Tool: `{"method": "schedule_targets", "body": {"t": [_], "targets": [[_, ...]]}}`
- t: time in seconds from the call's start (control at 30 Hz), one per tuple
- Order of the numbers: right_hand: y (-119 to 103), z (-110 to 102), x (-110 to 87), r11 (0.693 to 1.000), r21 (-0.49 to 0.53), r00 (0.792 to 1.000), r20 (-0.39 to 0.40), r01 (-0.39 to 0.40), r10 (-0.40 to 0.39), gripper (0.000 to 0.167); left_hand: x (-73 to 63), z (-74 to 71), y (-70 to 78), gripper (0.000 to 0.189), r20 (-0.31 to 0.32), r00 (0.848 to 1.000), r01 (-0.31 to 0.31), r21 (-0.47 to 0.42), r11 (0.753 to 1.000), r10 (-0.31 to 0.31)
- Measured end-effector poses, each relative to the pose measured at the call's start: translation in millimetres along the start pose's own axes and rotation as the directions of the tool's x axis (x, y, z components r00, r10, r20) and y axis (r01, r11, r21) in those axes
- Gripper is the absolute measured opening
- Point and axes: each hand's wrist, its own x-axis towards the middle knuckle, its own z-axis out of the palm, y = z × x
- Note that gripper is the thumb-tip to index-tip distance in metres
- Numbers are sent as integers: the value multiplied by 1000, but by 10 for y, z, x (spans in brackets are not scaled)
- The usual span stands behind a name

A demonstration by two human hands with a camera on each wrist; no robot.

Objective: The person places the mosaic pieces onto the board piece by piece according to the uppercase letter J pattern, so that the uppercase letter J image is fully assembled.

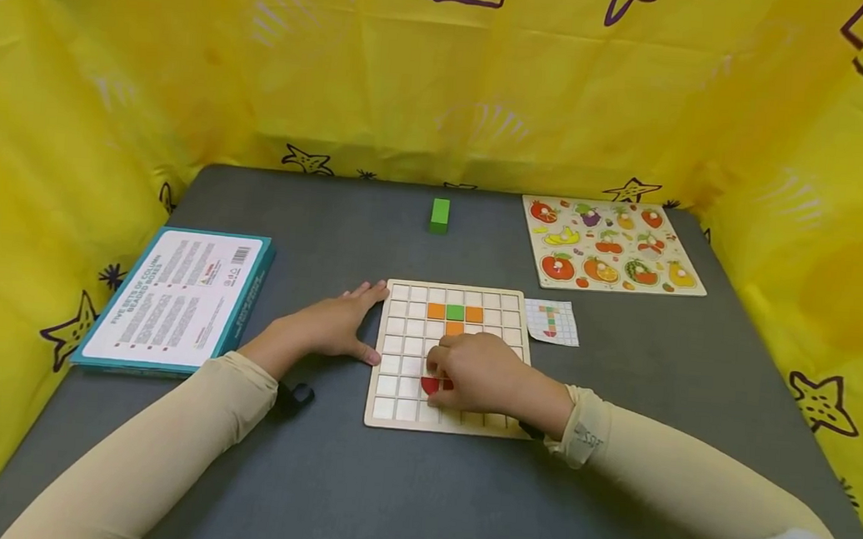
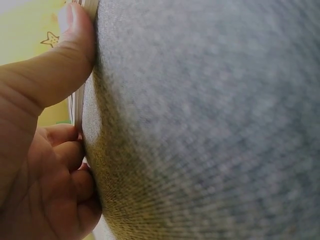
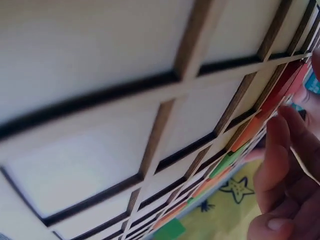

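Note:
A wooden grid board [image 1: 396, 412] lies on the table between both hands. My left hand [image 1: 335, 323] rests against its left edge, thumb and fingers spread apart. In the left wrist view, the thumb [image 2: 72, 55] and fingertips touch the board's side. Over the lower middle of the grid, my right hand [image 1: 486, 375] is bent around red pieces, thumb below and index finger above. One rounded red piece [image 1: 430, 385] shows at the thumb; another is partly covered. Orange [image 1: 436, 311] and green [image 1: 455, 312] squares sit in cells higher up. The right wrist view shows the red piece [image 3: 286, 87] beside the fingers.
A small pattern card [image 1: 552, 322] lies at the board's right edge. A fruit puzzle board [image 1: 617, 246] is at the back right, a green block [image 1: 439, 216] at the back middle. On the left lies a teal and white box [image 1: 174, 297]. Yellow cloth [image 1: 414, 85] surrounds the table.

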Motion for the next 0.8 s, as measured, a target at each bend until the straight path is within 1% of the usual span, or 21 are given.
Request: {"method": "schedule_targets", "body": {"t": [0.13, 0.23, 0.37, 0.57, 0.8], "targets": [[3, 8, -3, 998, -18, 997, -50, 63, -63, 21, -6, -8, 9, 117, 10, 1000, 4, 0, 1000, -4], [5, 11, -8, 996, -29, 995, -53, 86, -88, 17, -13, -18, 23, 117, 13, 1000, 4, 0, 1000, -4], [15, 11, -15, 996, -39, 995, -49, 84, -86, 18, -20, -37, 44, 117, 13, 1000, 3, 7, 1000, -3], [35, 3, -20, 996, -40, 994, -67, 81, -83, 18, -23, -64, 70, 115, 10, 1000, 7, 4, 1000, -7], [19, 5, -24, 997, -19, 995, -63, 78, -79, 17, -28, -28, 49, 116, 1, 1000, 6, 0, 1000, -6]]}}
